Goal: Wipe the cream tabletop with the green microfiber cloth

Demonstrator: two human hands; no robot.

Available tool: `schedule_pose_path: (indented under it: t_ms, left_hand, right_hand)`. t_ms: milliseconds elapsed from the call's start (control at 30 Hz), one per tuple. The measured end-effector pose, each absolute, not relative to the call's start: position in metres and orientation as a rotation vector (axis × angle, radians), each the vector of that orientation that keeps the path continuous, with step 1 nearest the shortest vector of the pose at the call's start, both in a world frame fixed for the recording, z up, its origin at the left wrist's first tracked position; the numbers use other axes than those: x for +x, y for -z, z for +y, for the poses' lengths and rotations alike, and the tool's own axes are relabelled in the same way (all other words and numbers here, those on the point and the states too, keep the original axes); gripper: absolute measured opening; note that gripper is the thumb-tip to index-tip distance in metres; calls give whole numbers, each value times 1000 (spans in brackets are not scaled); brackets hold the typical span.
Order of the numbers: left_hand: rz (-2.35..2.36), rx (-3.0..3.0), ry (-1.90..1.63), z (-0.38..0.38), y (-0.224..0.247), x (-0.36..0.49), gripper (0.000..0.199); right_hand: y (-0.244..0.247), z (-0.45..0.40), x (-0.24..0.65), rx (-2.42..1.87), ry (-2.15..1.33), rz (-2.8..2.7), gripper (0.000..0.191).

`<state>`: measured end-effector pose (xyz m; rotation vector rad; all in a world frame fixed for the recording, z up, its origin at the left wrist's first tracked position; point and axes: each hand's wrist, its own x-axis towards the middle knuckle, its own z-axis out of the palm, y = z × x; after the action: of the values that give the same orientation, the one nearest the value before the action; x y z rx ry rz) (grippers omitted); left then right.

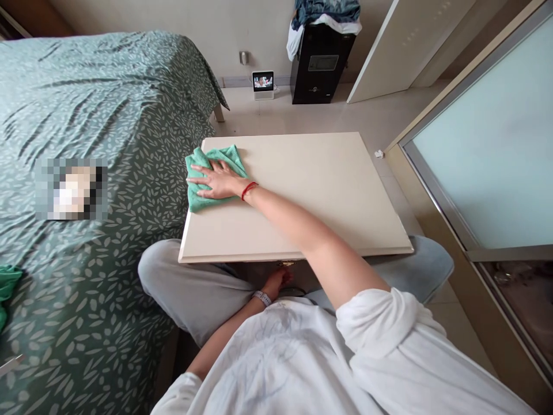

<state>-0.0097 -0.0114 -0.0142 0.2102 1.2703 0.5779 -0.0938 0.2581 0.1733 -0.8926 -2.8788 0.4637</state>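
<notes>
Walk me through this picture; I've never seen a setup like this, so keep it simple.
There is no machine here: a person works with two bare hands. The one picture comes from a camera worn on the head, looking forward and down, so the white shirt and bent legs at the bottom are the wearer's own.

The right hand, with a red bracelet, lies spread on a folded green cloth at the left end of a cream tabletop. The left hand is low, by the near edge; whether it holds anything is unclear.

A bed with a leaf-patterned sheet stands on the left. Beyond the table, a small screen sits on the floor.
</notes>
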Motion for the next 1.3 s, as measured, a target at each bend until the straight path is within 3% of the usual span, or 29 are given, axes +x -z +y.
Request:
schedule_pose_path:
  t_ms: [100, 233, 500, 767, 1033, 1300]
  left_hand:
    - [1262, 181, -583, -11, 10, -11, 21]
    - [1265, 169, -588, -10, 4, -11, 19]
    - [1290, 165, -560, -7, 0, -10, 17]
    - [1278, 188, -555, -6, -5, -7, 18]
    - [1260, 208, -539, -7, -8, -4, 19]
    - [1267, 193, -564, -7, -3, -6, 18]
  right_hand:
    - [-164, 255, -73, -714, -481, -2911, 69]
    - [-158, 266, -21, -781, -466, -2845, 72]
    - [-166, 279, 154, -1610, -352, -2534, 77]
    - [-179, 202, 269, -2385, -277, -1766, 75]
    - [-171, 168, 210, -2495, -66, -1816, 78]
    - [-188, 173, 24, -1850, -353, -2368, 80]
